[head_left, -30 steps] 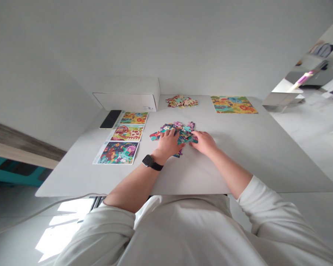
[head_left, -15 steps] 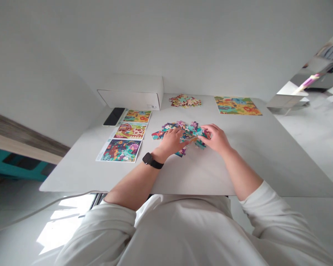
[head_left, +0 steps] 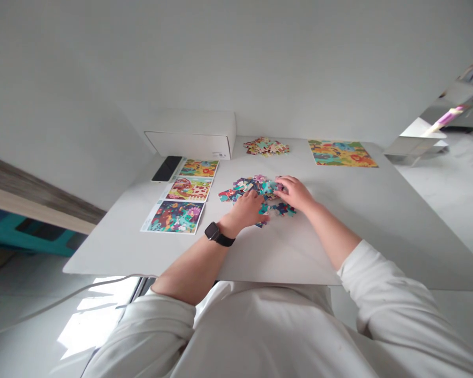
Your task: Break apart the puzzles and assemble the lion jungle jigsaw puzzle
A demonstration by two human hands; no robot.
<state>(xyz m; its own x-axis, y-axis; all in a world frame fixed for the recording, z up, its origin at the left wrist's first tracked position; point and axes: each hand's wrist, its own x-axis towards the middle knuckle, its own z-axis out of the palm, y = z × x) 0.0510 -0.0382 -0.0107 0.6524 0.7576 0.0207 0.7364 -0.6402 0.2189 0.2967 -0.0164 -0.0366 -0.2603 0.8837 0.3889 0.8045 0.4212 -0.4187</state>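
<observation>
Both hands are on a pile [head_left: 242,185] of loose puzzle pieces near the middle of the white worktop [head_left: 362,210]. The left hand [head_left: 247,207] lies palm down on the pile's near edge, fingers curled over the pieces. Its grip is hidden under the knuckles, so I cannot tell whether it is clenched on a piece or just resting. A dark watch [head_left: 213,231] sits on that wrist. The right hand [head_left: 297,192] rests on the pile's right side with bent fingers touching teal pieces. Whether it is grasping one cannot be made out either. A few pieces lie between the two hands, touching both.

Left of the pile, three picture cards [head_left: 176,216] lie in a row running away from the person. Beyond the farthest card is a dark phone [head_left: 166,168], flat, just beside a white box [head_left: 193,137] against the wall. A smaller pile [head_left: 266,147] of pieces sits at the far edge, well apart from the hands. To its right lies a finished puzzle [head_left: 342,153].
</observation>
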